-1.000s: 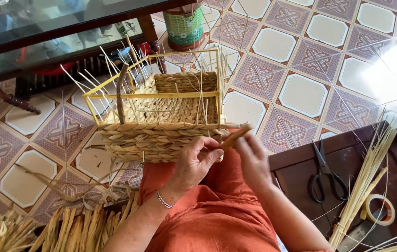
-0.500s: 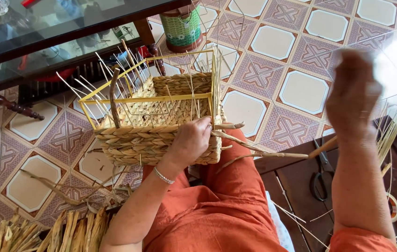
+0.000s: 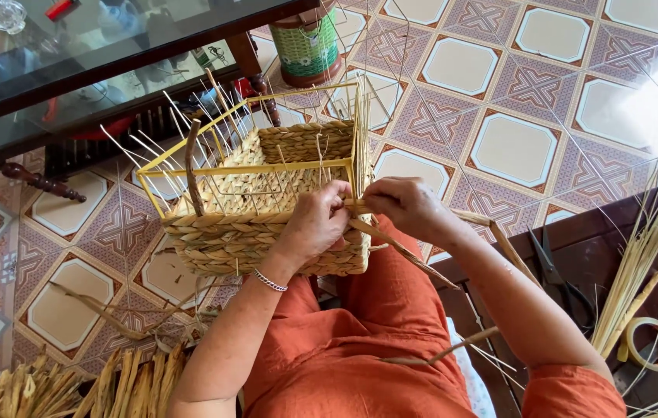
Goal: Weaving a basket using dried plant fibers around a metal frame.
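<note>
Basket [image 3: 267, 224] rests on lap, both hands [image 3: 360, 213] gripping its near corner.

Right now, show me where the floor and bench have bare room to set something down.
Bare tiles lie right of the basket, beyond the green bin. The bench is crowded with scissors, tape and straw. Dried strands fill the lower-left floor.

Orange short-sleeved garment covering lap and shoulders; thin silver bracelet [image 3: 269, 280] on left wrist; forearms bare.
</note>
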